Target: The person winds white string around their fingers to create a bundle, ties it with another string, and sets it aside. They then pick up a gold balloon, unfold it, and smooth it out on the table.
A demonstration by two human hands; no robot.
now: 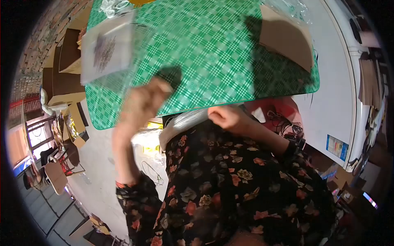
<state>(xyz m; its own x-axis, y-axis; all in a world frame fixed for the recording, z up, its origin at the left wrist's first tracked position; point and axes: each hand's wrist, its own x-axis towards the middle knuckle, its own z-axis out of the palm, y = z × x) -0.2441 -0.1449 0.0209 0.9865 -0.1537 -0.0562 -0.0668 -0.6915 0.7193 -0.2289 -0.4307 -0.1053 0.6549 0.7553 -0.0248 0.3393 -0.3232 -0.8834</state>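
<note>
Over the front left part of the table, my left hand (pixel 143 100) is smeared by motion, its fingers seeming bent. A dark shadow falls on the green checked tablecloth (pixel 197 53) just past its fingertips. Beyond that hand, a clear plastic bag (pixel 108 51) with printed dark lettering lies at the table's left edge, blurred too. My right hand (pixel 227 117) is closed, thumb against curled fingers, just below the table's front edge. Beside its fingertips a white, strand-like bundle (pixel 186 123) lies across my lap. Whatever the right fingers hold, if anything, is hidden.
A brown cardboard piece (pixel 285 39) lies at the table's right, with clear plastic (pixel 293 10) behind it. White loops (pixel 113 7) sit at the far left corner. Cardboard boxes (pixel 61 82) stand left of the table. Dark cables (pixel 285 123) rest on something red at right.
</note>
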